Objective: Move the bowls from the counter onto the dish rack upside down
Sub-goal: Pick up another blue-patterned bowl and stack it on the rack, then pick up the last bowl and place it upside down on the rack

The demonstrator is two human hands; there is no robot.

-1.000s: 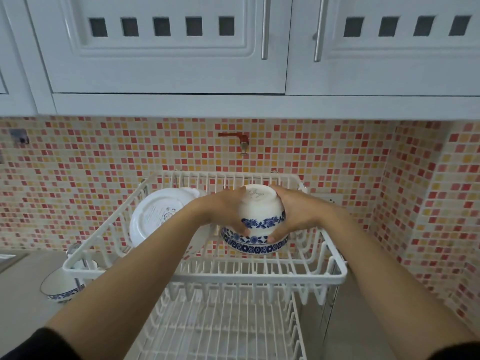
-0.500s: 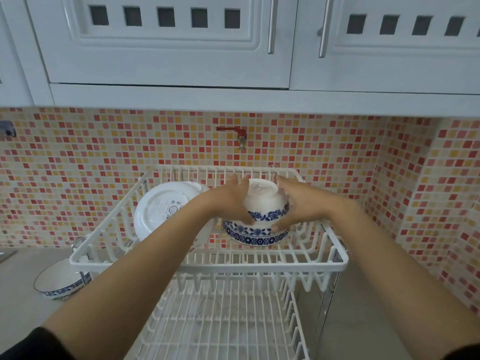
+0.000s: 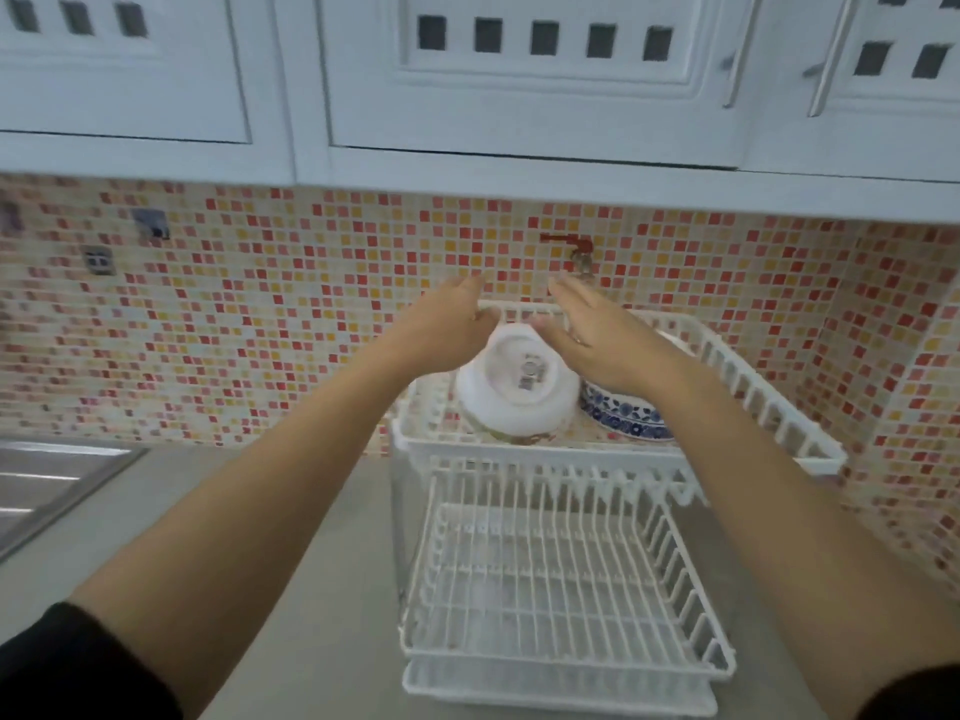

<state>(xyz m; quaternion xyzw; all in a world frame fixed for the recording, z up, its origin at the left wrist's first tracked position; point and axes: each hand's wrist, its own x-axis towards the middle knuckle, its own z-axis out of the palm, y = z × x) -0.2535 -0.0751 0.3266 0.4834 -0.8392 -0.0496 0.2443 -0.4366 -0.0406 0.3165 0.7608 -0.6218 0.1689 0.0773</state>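
Note:
A white two-tier dish rack (image 3: pixel 727 356) stands on the counter by the tiled wall. In its upper tier a white bowl (image 3: pixel 517 387) rests upside down with its base toward me. To its right lies a blue-patterned bowl (image 3: pixel 623 415), upside down and partly hidden by my right wrist. My left hand (image 3: pixel 447 330) and my right hand (image 3: pixel 597 335) hover above the upper tier with fingers spread, holding nothing. The left hand is just left of the white bowl, the right hand just over the blue one.
The lower tier (image 3: pixel 561 579) of the rack holds nothing. A steel sink (image 3: pixel 47 485) lies at the far left. A red tap (image 3: pixel 574 249) sticks out of the wall above the rack. White cabinets (image 3: pixel 519 85) hang overhead.
Both hands have let go of the blue-patterned bowl and lifted off it with fingers spread. The view has swung left, so the rack now sits to the right.

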